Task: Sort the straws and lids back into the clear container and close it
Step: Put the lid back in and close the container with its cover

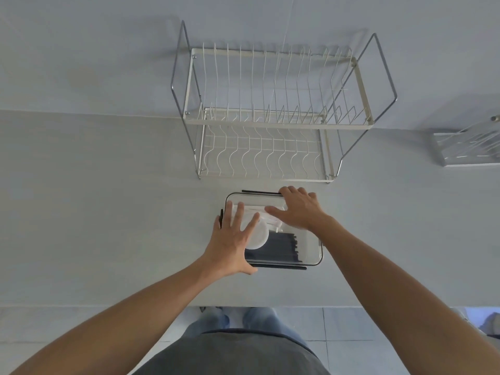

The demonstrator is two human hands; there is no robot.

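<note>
- While my left hand point(232, 240) lies flat with fingers spread wide on the container point(313, 253), my right hand point(297, 209) presses its far corner, open-palmed, gripping nothing.
- Black straws point(278, 246) and white lids point(258, 238) sit inside it.
- It rests on the desk point(108, 212), just before the dish rack point(270, 117).

A white two-tier wire dish rack with chrome side frames point(273, 115) stands on the pale grey countertop point(94, 198). A smaller chrome wire rack point(468, 147) sits well apart at the right edge.

White counter point(113, 212): clear container point(313, 253) near front edge, 2-tier dish rack point(270, 125) behind, wire holder point(465, 147) far right.
</note>
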